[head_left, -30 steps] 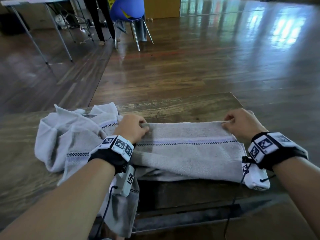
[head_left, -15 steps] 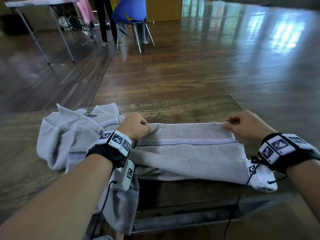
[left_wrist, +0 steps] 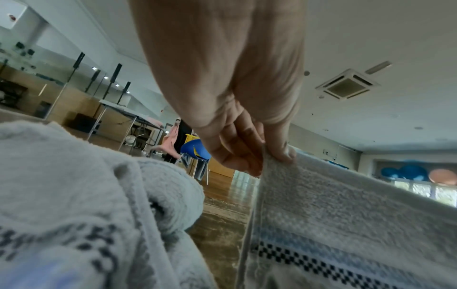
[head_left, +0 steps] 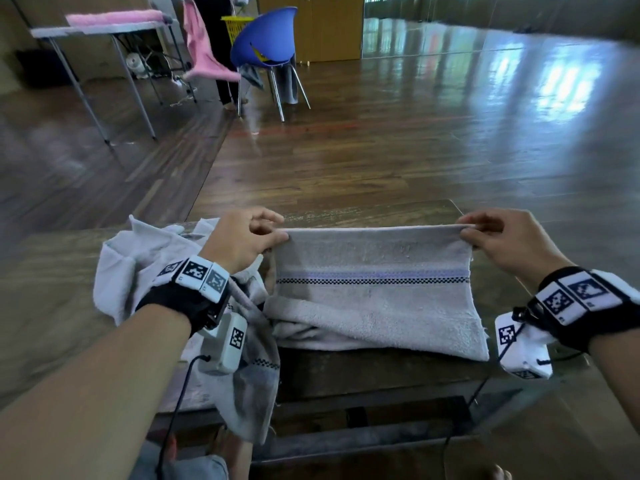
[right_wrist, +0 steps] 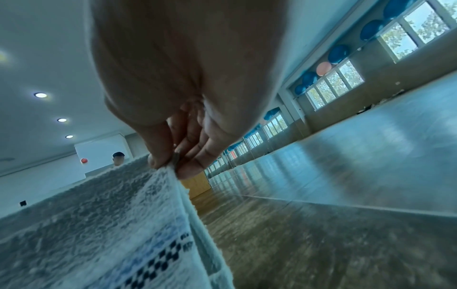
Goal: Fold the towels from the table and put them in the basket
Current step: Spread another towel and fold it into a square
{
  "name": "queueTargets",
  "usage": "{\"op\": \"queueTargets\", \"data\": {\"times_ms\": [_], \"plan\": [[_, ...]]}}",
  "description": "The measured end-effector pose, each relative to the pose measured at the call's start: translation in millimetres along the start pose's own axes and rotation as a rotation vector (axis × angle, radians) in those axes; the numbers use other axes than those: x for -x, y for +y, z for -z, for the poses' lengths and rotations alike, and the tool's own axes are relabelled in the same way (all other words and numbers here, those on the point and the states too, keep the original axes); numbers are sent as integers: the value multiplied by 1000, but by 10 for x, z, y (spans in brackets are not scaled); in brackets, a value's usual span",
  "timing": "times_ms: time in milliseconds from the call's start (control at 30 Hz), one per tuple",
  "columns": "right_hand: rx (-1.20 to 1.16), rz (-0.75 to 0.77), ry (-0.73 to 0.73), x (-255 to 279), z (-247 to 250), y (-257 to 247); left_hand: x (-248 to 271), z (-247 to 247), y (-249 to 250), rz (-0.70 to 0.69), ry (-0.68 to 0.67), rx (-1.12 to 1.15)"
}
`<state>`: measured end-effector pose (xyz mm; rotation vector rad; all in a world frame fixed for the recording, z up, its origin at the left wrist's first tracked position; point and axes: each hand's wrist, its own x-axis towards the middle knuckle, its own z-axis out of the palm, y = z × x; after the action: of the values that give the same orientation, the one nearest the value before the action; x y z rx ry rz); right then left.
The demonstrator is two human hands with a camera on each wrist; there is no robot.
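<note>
two grey towels on dark wooden bench: crumpled grey towel heap at left; striped grey terry towel at centre, far edge lifted. left hand and right hand each pinch one top corner. step: mid-fold. next likely: carry pinched edge toward near edge, corners aligned. basket: not identified.

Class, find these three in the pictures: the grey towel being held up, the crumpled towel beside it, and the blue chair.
held towel (head_left: pixel 374 306), head view, on its flat middle below the stripe.
crumpled towel (head_left: pixel 138 251), head view, on its bunched upper folds.
blue chair (head_left: pixel 266 39), head view, on the seat shell's back.
</note>
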<state>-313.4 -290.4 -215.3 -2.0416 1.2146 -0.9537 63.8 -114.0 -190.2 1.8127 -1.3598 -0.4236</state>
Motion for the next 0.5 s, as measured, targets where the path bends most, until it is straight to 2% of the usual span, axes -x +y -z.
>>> {"op": "queueTargets", "data": {"times_ms": [67, 133, 200, 267, 367, 500], "plan": [[129, 26, -26, 56, 22, -66, 39, 19, 43, -65, -30, -130], [300, 13, -122, 116, 21, -145, 69, 21, 98, -119, -70, -278], [439, -58, -208, 163, 12, -219, 79, 14, 156, -98, -78, -337], [511, -112, -199, 165, 13, -273, 57, -9, 238, -33, -55, -258], [370, -82, 4, 86, 17, -399, 9, -5, 454, 0, 103, -88], [46, 50, 343, -50, 122, -661, -41, 118, 718, -177, 418, -7]]}}
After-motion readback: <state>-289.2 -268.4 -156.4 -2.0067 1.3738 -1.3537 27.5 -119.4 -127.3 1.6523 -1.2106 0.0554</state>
